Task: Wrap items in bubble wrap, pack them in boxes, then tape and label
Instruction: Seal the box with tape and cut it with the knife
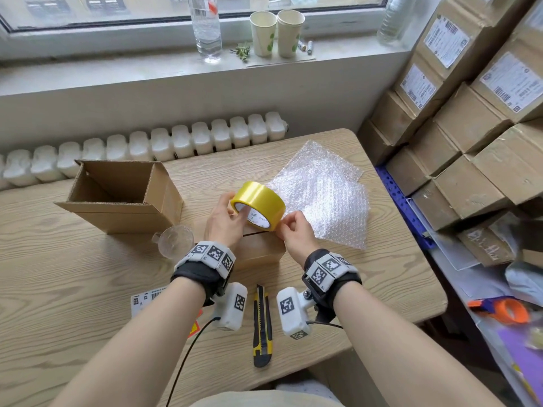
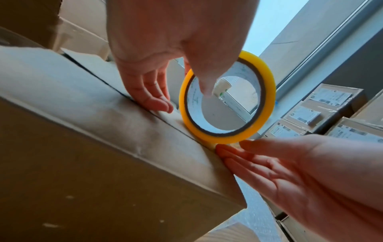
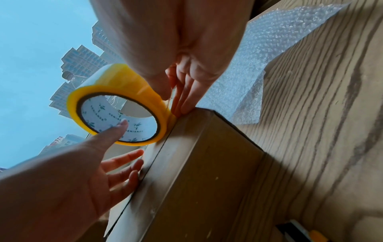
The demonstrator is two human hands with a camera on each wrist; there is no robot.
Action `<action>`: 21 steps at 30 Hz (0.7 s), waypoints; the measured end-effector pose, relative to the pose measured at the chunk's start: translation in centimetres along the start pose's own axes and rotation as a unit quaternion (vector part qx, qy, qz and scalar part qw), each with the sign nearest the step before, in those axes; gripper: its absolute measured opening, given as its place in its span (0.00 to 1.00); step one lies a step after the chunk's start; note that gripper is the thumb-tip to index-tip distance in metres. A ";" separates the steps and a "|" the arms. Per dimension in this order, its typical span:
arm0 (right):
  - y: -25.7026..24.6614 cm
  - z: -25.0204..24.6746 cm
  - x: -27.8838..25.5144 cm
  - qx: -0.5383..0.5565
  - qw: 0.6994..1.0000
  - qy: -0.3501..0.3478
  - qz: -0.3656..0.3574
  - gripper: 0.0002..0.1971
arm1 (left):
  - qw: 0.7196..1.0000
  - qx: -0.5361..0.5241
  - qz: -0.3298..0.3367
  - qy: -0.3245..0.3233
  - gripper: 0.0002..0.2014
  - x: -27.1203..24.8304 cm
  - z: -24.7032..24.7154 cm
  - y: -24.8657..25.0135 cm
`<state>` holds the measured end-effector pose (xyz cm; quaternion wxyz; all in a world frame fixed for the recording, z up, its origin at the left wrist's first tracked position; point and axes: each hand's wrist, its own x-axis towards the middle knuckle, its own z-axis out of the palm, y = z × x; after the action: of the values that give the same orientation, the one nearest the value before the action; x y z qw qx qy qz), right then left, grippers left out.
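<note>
Table (image 1: pixel 73 274) — open box (image 1: pixel 117 195), knife (image 1: pixel 262 324)

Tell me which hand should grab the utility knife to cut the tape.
Probably the right hand: it only pinches the tape end at the closed box, while the left hand carries the tape roll.

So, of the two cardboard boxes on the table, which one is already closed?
The small box under both hands, with the yellow tape roll on its seam. The bigger box at the left stands open.
</note>
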<state>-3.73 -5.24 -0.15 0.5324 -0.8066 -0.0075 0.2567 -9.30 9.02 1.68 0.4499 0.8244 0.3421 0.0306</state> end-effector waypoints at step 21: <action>-0.5 -0.3 -0.1 0.238 0.968 -0.023 0.075 0.11 | 0.994 0.077 0.059 0.057 0.25 -6.1 -4.4 -2.2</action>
<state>-3.58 -5.34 0.39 0.6881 -0.6484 0.1024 0.3093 -16.73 9.41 4.16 0.3620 0.8724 0.3192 0.0771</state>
